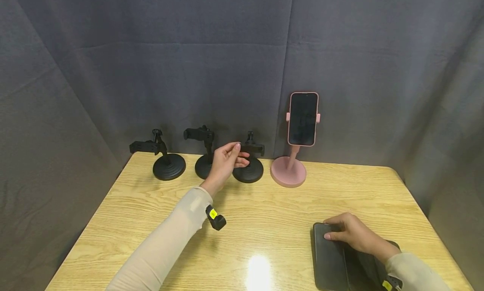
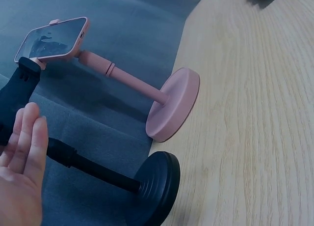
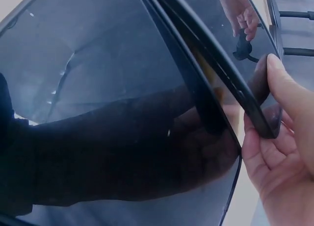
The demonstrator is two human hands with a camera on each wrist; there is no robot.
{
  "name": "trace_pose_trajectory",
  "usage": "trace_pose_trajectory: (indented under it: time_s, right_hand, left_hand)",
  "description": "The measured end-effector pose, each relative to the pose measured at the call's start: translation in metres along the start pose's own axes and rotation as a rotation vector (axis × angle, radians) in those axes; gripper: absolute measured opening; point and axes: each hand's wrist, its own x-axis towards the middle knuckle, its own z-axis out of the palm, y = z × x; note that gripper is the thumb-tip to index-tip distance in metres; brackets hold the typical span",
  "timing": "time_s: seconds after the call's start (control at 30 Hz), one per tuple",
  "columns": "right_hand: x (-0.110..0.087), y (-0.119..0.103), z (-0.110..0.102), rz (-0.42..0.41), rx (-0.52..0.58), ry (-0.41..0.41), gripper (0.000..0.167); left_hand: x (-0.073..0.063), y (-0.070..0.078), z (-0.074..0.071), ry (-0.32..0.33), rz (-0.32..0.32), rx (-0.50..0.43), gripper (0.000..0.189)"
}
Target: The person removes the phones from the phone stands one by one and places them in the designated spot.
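Near the back edge, my left hand [image 1: 225, 161] is at the left end of a black phone stand's clamp [image 1: 252, 149], pinching it between thumb and forefinger. In the left wrist view the other fingers [image 2: 34, 142] reach out along the clamp, while the thumb is out of sight. At the front right, my right hand [image 1: 355, 232] grips the far end of a black phone [image 1: 330, 261], thumb on its upper face and fingers underneath. The right wrist view shows that phone's edge [image 3: 235, 81] tilted up beside another glossy black phone [image 3: 122, 123].
A pink phone stand [image 1: 288, 173] holds a pink-cased phone [image 1: 303, 119] upright. Two more black stands, one at far left [image 1: 169, 167] and one beside my left hand [image 1: 203, 167], line the table's [image 1: 227, 240] back edge. Grey curtains [image 1: 170, 72] hang behind and around it.
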Motion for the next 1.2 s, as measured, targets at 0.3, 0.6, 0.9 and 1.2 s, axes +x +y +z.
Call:
trace_pose_trajectory:
  time_s: [0.3, 0.6, 0.9, 1.2]
  right_hand:
    - [-0.004, 0.003, 0.005, 0.007, 0.077, -0.041, 0.046]
    - [-0.006, 0.004, 0.010, 0.016, -0.064, 0.006, 0.048]
    - [-0.006, 0.003, 0.011, 0.002, -0.131, 0.058, 0.045]
    - [-0.006, 0.002, 0.013, 0.022, -0.202, 0.094, 0.039]
  left_hand:
    - [-0.001, 0.001, 0.000, -0.002, -0.015, 0.013, 0.039]
    - [-0.003, 0.001, 0.001, 0.005, -0.041, 0.015, 0.040]
    - [-0.003, 0.000, 0.001, 0.012, -0.047, 0.047, 0.040]
    - [-0.004, 0.000, 0.000, 0.016, -0.056, 0.044, 0.041]
